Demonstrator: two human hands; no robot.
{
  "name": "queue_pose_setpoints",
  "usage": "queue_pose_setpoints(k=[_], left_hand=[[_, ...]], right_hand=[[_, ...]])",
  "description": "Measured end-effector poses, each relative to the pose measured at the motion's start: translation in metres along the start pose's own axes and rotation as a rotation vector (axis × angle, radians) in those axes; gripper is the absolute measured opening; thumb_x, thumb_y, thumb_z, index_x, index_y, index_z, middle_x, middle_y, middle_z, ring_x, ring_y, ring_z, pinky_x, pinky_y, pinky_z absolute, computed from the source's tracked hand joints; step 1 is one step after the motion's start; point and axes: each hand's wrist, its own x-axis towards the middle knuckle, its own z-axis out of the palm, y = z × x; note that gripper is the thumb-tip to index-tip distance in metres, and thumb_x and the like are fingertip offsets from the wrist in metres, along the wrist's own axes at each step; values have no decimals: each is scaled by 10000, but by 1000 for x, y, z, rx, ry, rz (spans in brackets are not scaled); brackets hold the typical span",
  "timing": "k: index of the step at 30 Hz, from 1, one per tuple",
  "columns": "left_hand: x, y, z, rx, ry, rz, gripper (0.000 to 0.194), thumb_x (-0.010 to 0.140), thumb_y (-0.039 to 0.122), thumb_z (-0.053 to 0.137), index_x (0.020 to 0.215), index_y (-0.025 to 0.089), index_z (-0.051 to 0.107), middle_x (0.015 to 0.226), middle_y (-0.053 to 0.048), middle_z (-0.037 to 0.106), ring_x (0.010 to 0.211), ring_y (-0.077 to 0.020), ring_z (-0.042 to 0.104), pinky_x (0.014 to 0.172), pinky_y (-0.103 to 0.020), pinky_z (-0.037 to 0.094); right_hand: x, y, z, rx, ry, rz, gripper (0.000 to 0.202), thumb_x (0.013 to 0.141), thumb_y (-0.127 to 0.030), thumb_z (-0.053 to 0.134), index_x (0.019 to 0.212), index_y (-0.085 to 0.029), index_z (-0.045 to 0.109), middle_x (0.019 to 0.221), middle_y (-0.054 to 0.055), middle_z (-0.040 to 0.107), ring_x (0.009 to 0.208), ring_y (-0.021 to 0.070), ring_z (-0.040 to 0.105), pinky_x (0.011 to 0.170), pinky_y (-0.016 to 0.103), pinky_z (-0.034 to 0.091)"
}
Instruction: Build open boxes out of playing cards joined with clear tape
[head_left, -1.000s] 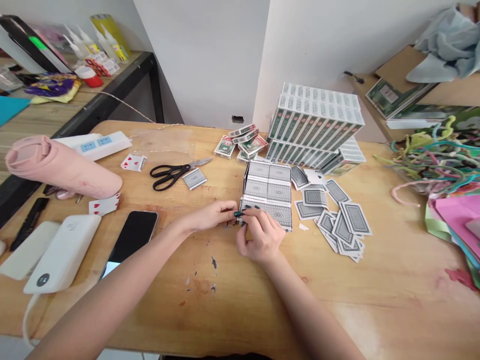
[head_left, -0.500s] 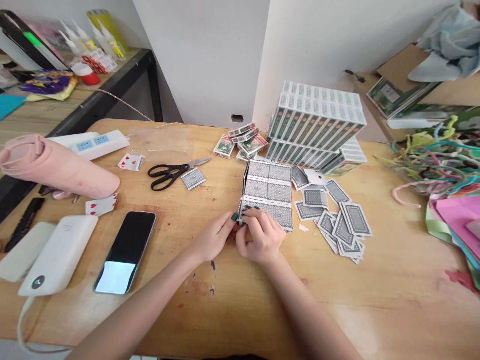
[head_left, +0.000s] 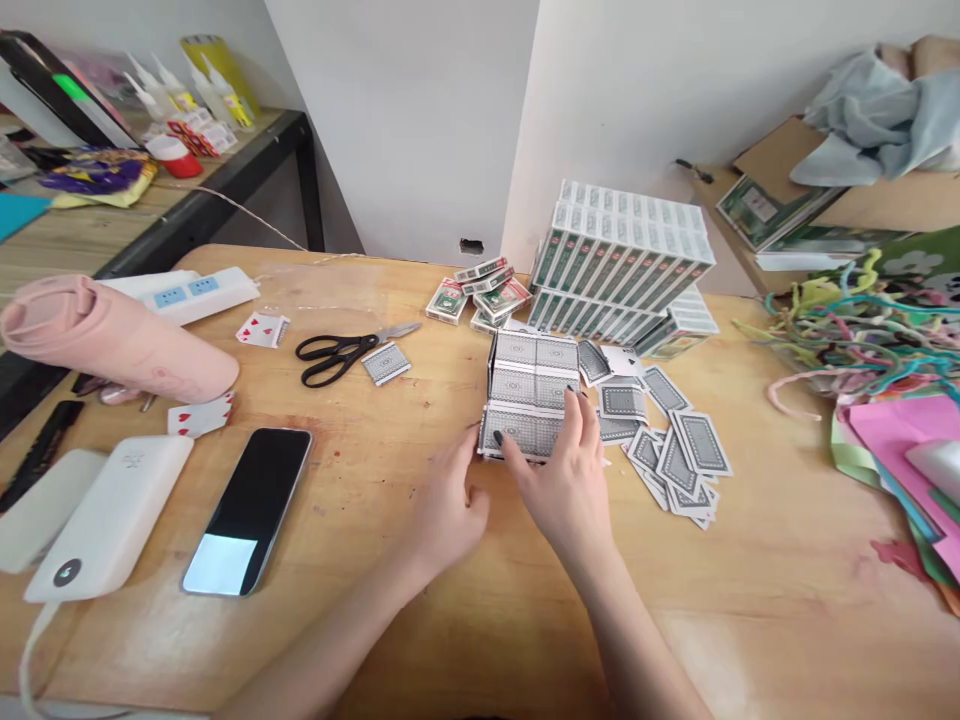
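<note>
A block covered in grey-patterned playing cards [head_left: 531, 385] lies on the wooden table, near the middle of the view. My right hand [head_left: 566, 470] is open over its near right part, with thumb and fingers spread on the card surface. Beside the block's near left corner is my left hand [head_left: 450, 490], its fingertips at the edge and its thumb apart from them; nothing shows in its grasp. Loose face-down cards [head_left: 679, 455] are scattered to the right. One folded card [head_left: 387, 364] lies to the left, beside black-handled scissors [head_left: 337, 355].
Stacked green card boxes [head_left: 619, 260] stand behind the block, with several smaller card packs [head_left: 491, 290] beside them. On the left are a phone [head_left: 251, 510], a white power bank [head_left: 112, 515] and a pink roll [head_left: 120, 335]. Coloured pipe cleaners [head_left: 862, 330] lie at the right.
My right hand has opened and moved right from the block's near left corner onto its surface. My left hand has loosened its pinch there. The view has shifted slightly.
</note>
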Motion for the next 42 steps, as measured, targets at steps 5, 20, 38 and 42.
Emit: queue_pose_setpoints(k=[5, 20, 38, 42], left_hand=[[-12, 29, -4, -587, -111, -42, 486, 835, 121, 431, 1300, 214, 537, 1414, -83, 478, 1319, -263, 427, 1096, -444, 384], [4, 20, 11, -126, 357, 193, 824, 758, 222, 684, 1424, 223, 199, 1394, -173, 416, 1252, -279, 484, 1035, -467, 420], [30, 9, -18, 9, 155, 392, 652, 685, 203, 668, 1260, 200, 361, 1174, -128, 514, 1067, -265, 556, 896, -420, 463], [40, 37, -28, 139, 178, 396, 622, 656, 257, 724, 1185, 199, 403, 1095, -95, 579, 999, -246, 598, 834, -373, 486]], right_hand=[[8, 6, -25, 108, -141, 246, 849, 775, -608, 547, 1431, -135, 288, 1445, 261, 326, 1293, 446, 361, 979, 637, 334], [-11, -5, -6, 1000, -477, 499, 479, 852, -550, 491, 1214, -237, 515, 1248, 82, 602, 1052, 216, 615, 858, 370, 518], [7, -6, -32, 725, -237, -136, 366, 804, -252, 628, 1169, -259, 604, 1018, 68, 540, 905, 180, 582, 719, 329, 578], [23, -10, -46, 750, -291, -51, 341, 759, -315, 700, 1084, -234, 634, 930, 46, 582, 757, 141, 591, 658, 292, 562]])
